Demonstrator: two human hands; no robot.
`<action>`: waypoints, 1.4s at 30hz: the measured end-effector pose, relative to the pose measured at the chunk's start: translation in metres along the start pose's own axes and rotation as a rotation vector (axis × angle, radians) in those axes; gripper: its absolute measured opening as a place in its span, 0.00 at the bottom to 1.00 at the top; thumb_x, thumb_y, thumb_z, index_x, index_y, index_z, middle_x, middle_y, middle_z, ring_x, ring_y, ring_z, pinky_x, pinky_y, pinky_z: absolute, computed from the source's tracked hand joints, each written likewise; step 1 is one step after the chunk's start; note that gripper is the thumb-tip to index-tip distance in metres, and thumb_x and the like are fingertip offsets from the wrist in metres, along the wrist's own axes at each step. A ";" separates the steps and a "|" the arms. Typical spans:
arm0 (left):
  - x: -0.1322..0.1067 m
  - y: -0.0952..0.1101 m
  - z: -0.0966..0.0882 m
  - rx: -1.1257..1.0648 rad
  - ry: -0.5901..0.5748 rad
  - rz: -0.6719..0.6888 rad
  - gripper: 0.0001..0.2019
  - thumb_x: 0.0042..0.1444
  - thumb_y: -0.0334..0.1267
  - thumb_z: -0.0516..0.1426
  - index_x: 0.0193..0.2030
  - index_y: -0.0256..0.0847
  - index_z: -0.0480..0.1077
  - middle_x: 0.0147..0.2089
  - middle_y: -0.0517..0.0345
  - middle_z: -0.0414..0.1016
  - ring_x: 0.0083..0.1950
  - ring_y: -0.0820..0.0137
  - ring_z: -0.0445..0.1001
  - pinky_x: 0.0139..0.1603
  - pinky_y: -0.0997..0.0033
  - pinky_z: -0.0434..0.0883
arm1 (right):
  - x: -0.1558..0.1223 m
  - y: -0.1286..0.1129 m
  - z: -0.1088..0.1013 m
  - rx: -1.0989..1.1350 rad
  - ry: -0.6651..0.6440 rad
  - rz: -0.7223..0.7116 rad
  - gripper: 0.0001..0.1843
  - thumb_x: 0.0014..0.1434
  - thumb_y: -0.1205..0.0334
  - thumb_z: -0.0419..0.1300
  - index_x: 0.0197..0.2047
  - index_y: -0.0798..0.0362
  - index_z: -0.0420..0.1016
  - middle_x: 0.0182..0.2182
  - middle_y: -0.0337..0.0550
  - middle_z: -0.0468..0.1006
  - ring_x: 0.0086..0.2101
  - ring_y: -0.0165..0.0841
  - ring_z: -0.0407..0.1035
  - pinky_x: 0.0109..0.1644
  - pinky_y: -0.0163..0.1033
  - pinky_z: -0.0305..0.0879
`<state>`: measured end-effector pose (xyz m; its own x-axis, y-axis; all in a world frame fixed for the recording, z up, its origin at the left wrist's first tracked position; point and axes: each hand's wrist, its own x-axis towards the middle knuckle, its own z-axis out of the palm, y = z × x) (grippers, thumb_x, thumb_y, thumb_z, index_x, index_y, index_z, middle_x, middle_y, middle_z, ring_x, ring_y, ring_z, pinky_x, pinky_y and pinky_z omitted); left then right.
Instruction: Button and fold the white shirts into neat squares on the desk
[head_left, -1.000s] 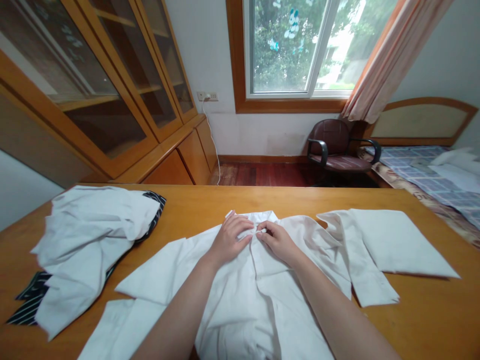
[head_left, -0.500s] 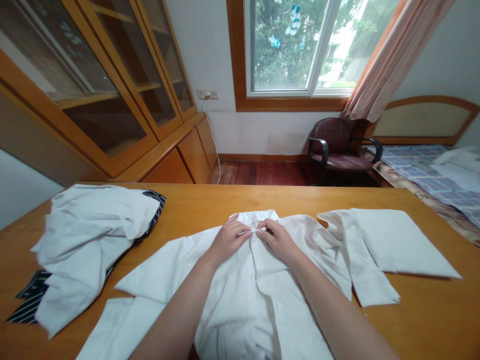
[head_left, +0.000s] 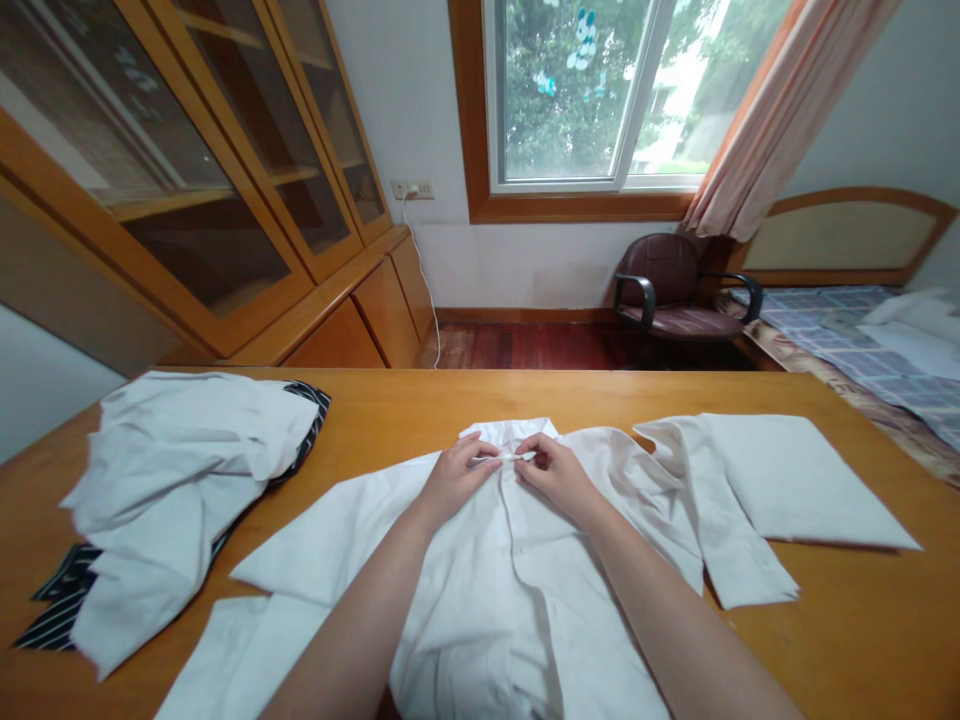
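A white shirt [head_left: 465, 600] lies spread front side up on the table, its collar [head_left: 495, 432] pointing away from me and its sleeves out to both sides. My left hand [head_left: 459, 472] pinches the shirt's front edge just below the collar. Opposite it, my right hand [head_left: 553, 475] grips the other front edge between thumb and fingers. The two edges come together between my fingertips; any button there is too small to make out.
On the wooden table [head_left: 405, 400], a crumpled white garment [head_left: 180, 470] lies at left over a black striped cloth [head_left: 56, 620]. A folded white cloth [head_left: 802, 480] is at right, by the shirt's sleeve. Beyond stand a glass-door cabinet [head_left: 300, 270], an armchair [head_left: 667, 290] and a bed [head_left: 840, 330].
Both hands stay at the collar, with only small finger movements at the joined edges. The view has shifted very slightly. The garments lie as before.
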<state>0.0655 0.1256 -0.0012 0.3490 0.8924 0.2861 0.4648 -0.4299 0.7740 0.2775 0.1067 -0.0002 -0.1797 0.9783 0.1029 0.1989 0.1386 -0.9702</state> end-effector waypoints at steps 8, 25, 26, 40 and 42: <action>0.001 0.003 0.001 0.052 0.031 0.107 0.08 0.63 0.43 0.59 0.41 0.44 0.77 0.41 0.55 0.83 0.56 0.59 0.77 0.67 0.52 0.67 | 0.002 -0.006 -0.004 -0.125 0.072 -0.111 0.04 0.55 0.60 0.64 0.34 0.51 0.77 0.30 0.39 0.76 0.30 0.32 0.67 0.36 0.37 0.62; 0.001 0.001 0.005 0.208 -0.063 0.296 0.06 0.65 0.36 0.57 0.42 0.45 0.76 0.40 0.59 0.83 0.44 0.65 0.80 0.66 0.50 0.66 | 0.002 -0.004 -0.002 -0.164 0.018 -0.135 0.05 0.60 0.58 0.63 0.36 0.50 0.77 0.29 0.38 0.73 0.32 0.33 0.66 0.39 0.39 0.61; 0.002 0.001 0.005 0.203 -0.065 0.296 0.06 0.65 0.36 0.57 0.42 0.46 0.77 0.40 0.59 0.83 0.44 0.65 0.80 0.65 0.50 0.67 | 0.002 -0.004 -0.002 -0.171 0.021 -0.135 0.05 0.59 0.58 0.64 0.36 0.50 0.78 0.29 0.38 0.74 0.32 0.33 0.65 0.39 0.39 0.61; 0.002 0.006 0.004 0.157 -0.045 0.226 0.07 0.63 0.37 0.59 0.40 0.45 0.80 0.36 0.57 0.83 0.41 0.64 0.80 0.48 0.63 0.73 | 0.002 -0.004 -0.003 -0.177 0.015 -0.089 0.05 0.56 0.58 0.65 0.35 0.49 0.80 0.28 0.37 0.75 0.30 0.32 0.65 0.37 0.37 0.61; 0.002 0.007 0.003 0.153 -0.044 0.225 0.07 0.63 0.36 0.59 0.39 0.45 0.80 0.36 0.57 0.83 0.41 0.65 0.80 0.47 0.64 0.73 | 0.002 -0.005 -0.003 -0.171 0.016 -0.069 0.06 0.56 0.58 0.65 0.35 0.50 0.80 0.27 0.37 0.75 0.29 0.32 0.65 0.36 0.37 0.61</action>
<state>0.0722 0.1242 0.0029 0.4910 0.7665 0.4141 0.4881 -0.6358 0.5980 0.2789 0.1080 0.0054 -0.1833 0.9677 0.1730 0.3474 0.2284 -0.9095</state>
